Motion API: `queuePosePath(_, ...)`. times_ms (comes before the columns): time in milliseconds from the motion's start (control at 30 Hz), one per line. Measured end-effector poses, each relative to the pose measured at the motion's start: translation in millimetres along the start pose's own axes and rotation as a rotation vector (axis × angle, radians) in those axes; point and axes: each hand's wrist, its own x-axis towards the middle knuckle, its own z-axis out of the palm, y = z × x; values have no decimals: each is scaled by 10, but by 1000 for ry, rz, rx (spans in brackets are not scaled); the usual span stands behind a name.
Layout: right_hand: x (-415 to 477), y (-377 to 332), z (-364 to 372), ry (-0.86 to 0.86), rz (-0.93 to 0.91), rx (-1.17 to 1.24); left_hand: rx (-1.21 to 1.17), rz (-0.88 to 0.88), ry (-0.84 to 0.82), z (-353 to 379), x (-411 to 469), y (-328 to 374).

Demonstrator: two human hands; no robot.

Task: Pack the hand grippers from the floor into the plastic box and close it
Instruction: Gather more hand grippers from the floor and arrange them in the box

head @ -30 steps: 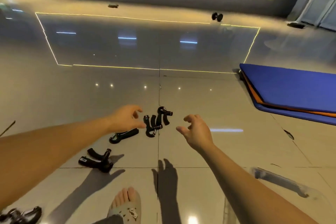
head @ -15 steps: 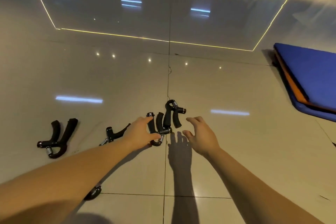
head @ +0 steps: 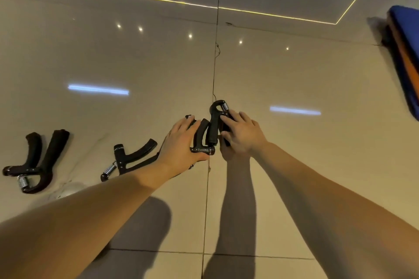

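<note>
Several black hand grippers lie on the glossy tiled floor. My left hand (head: 180,142) grips one black hand gripper (head: 200,138) near the centre, thumb under its crossbar. My right hand (head: 241,135) holds a second hand gripper (head: 215,120) right beside it, fingers wrapped over its right handle. A third hand gripper (head: 129,158) lies just left of my left wrist, and a fourth hand gripper (head: 34,161) lies at the far left. The plastic box is out of view.
A blue exercise mat (head: 405,56) with an orange layer lies at the right edge. A tile joint (head: 213,70) runs away from me between my hands. Ceiling lights and a yellow light strip reflect in the floor.
The view has dropped closer to the floor. Both hands moved forward and closed round the two middle hand grippers, which they were only reaching for before.
</note>
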Motion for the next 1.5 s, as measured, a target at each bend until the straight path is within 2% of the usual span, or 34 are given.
queuePosePath(100,-26,26,49,47,28,-11,-19,34,-66,-99,54,-93)
queuePosePath(200,-239,-4,123,138,150,-51,-100,27,-110,-143,54,-115)
queuePosePath(333,-676,-108,199,183,272,-104,-134,-138,48,16,-56,45)
queuePosePath(467,-846,80,131,291,153,-120,7,-148,133,101,-79,78)
queuePosePath(567,-716,255,2,88,-32,-40,-20,-157,88,88,-74,127)
queuePosePath(633,-585,253,-34,-1,-81,-2,-56,-172,73,89,-91,175)
queuePosePath(833,-546,189,82,139,-43,-90,-91,-188,91,131,-183,187)
queuePosePath(933,-704,216,232,202,22,-41,-14,-197,95,153,-195,211)
queuePosePath(1067,-849,246,305,233,147,36,-23,-231,87,143,-219,287)
queuePosePath(1233,-1163,364,239,287,182,177,-162,-169,61,95,-413,440)
queuePosePath(1500,-2114,417,-274,463,245,400,-324,43,-6,-277,-770,1118)
